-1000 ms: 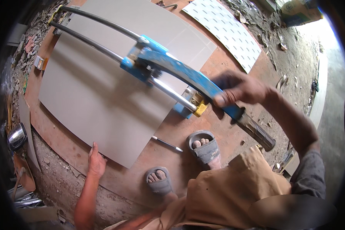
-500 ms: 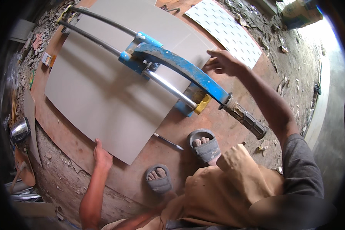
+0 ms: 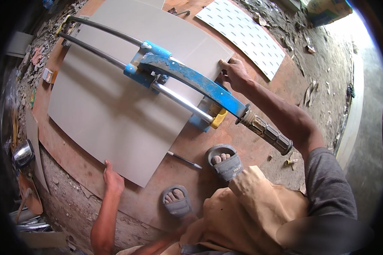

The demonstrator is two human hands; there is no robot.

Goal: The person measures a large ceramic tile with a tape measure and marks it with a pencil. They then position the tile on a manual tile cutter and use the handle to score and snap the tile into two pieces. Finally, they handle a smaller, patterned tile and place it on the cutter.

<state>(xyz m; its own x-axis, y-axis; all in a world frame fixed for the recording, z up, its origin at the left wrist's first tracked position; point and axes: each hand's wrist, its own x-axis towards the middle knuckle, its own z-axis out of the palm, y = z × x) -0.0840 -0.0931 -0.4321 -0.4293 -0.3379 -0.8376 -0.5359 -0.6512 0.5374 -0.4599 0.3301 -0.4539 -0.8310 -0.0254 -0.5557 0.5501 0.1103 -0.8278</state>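
A large grey tile [image 3: 115, 136] lies slantwise beneath the twin rails of a blue manual tile cutter [image 3: 187, 76]. The cutter's lever slopes toward me and ends in a ribbed rubber grip [image 3: 268, 132], which neither hand touches. My left hand [image 3: 113, 182] is closed on the tile's near left edge, thumb on top and fingers hidden below. Beyond the lever, my right hand [image 3: 237, 75] pinches the tile's right edge near its corner, thumb over the surface and fingers curled under.
A reddish board [image 3: 153, 208] lies under the cutter. A pen [image 3: 184, 160] rests near my sandalled feet. A white sheet with dark dashes [image 3: 247, 38] lies at the far right. Rubble [image 3: 42, 51] borders the left side, near a chrome rounded object [image 3: 23, 154]. A sack [image 3: 327, 10] stands far right.
My right hand has moved from hovering by the tile's right edge to gripping it. My left hand keeps its hold. The whole view has shifted slightly.
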